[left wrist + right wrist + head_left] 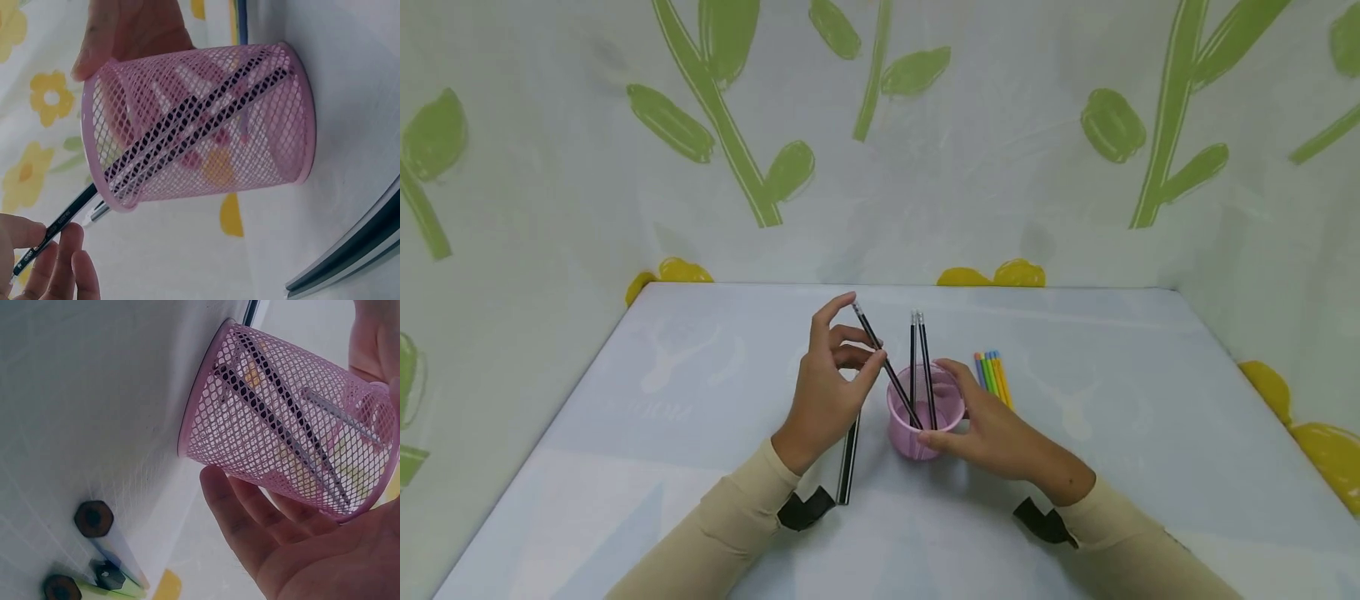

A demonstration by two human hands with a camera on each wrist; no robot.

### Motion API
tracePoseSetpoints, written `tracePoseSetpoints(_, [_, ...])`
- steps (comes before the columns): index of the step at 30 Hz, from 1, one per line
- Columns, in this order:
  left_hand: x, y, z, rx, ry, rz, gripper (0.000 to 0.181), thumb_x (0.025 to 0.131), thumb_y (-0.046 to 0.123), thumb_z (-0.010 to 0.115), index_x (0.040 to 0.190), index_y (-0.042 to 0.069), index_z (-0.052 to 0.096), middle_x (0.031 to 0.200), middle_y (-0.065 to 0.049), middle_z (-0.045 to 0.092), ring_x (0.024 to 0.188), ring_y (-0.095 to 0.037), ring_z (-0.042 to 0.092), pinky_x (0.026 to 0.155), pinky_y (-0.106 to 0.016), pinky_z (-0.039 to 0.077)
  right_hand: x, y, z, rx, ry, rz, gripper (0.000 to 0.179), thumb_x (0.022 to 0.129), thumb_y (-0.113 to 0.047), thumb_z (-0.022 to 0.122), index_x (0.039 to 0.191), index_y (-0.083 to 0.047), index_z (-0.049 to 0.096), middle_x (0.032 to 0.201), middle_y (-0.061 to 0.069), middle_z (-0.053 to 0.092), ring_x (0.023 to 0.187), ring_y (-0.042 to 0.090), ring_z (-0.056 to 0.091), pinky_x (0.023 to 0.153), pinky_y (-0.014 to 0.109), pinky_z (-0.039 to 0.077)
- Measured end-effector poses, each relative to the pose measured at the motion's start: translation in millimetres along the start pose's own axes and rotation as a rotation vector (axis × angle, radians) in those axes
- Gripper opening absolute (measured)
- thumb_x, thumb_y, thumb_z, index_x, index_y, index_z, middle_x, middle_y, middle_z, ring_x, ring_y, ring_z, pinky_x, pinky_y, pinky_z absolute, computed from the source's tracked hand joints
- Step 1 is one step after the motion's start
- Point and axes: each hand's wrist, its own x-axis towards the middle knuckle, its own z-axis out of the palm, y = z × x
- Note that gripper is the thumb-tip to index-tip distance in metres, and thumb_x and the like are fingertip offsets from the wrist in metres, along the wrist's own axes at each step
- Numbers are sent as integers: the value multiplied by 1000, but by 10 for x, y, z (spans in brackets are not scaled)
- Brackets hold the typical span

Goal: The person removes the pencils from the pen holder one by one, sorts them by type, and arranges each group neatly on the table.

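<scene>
A pink mesh pencil cup stands upright on the table. My right hand holds it from the right, thumb at the near rim and fingers around the far side. Between thumb and fingers, my left hand pinches a black pencil, index finger up at its top end. This pencil slants down to the right, its lower part inside the cup. Two more black pencils lean in the cup, tips up. In the left wrist view the pencils show through the mesh wall.
Black striped pencils lie on the table left of the cup, partly under my left hand. Several coloured pencils lie side by side beyond my right hand. A wall with green leaf patterns rises behind the table's far edge.
</scene>
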Motion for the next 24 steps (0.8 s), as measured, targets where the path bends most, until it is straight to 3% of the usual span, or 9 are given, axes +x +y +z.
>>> tracePoseSetpoints(5, [34,13,-62,-10,37,3,79,91,2,71,152,15,24,99,-7,65,81,-14,73,76,-30,60,1,-8,-5,4,-5,25,96,83,-51,77,155,-21,21,157,12,38,139,36,46,104,62,46])
tracePoseSetpoints(12, [107,70,-200,-85,118,14,78,91,-1,68,153,13,23,99,-12,63,79,-22,71,76,-22,58,-10,-28,-23,-10,-4,13,97,83,-52,76,156,-19,21,157,12,38,142,36,43,108,64,41])
tracePoseSetpoints(16, [152,87,-305,-134,169,19,77,91,-3,67,153,11,23,99,-14,61,79,-17,70,76,-21,58,-14,-31,-28,-10,-4,13,96,83,-52,76,155,-20,21,156,13,39,141,36,44,108,63,42])
tracePoseSetpoints(20, [191,78,-398,-200,196,-15,77,91,-4,66,153,12,24,96,-10,59,75,-11,69,73,-22,58,-3,-29,-18,-14,-7,21,98,83,-53,76,156,-21,19,157,12,39,140,35,45,107,62,43])
tracePoseSetpoints(24, [209,63,-442,-250,177,-86,76,92,-3,65,153,19,26,95,-7,57,69,-14,68,66,-25,59,-3,-22,-17,-25,0,18,99,82,-55,76,156,-22,19,157,10,38,141,34,44,109,62,42])
